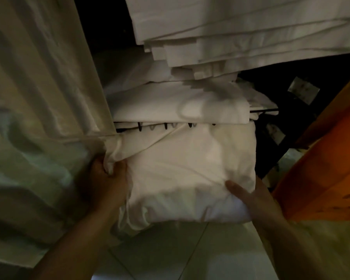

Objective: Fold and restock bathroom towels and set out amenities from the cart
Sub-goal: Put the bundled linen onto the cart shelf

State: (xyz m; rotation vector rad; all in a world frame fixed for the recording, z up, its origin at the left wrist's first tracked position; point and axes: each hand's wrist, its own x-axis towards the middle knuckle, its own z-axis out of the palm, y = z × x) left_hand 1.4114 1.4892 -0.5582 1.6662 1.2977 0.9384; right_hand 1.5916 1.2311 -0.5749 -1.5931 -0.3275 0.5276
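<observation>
A folded white linen bundle (pixel 190 168) sits in front of me, half way out of the cart below a black wire shelf edge (pixel 170 126). My left hand (pixel 107 178) grips its left side, fingers bunched in a fold of cloth. My right hand (pixel 251 197) holds its right lower corner, thumb on top and fingers hidden underneath. More folded white linen (pixel 180 106) lies on the shelf above the wire edge.
A tall stack of folded white sheets (pixel 240 33) fills the shelf at the top. A pale cloth curtain or bag (pixel 38 98) hangs at the left. An orange fabric bag (pixel 321 168) hangs at the right. Pale floor tiles (pixel 190 255) lie below.
</observation>
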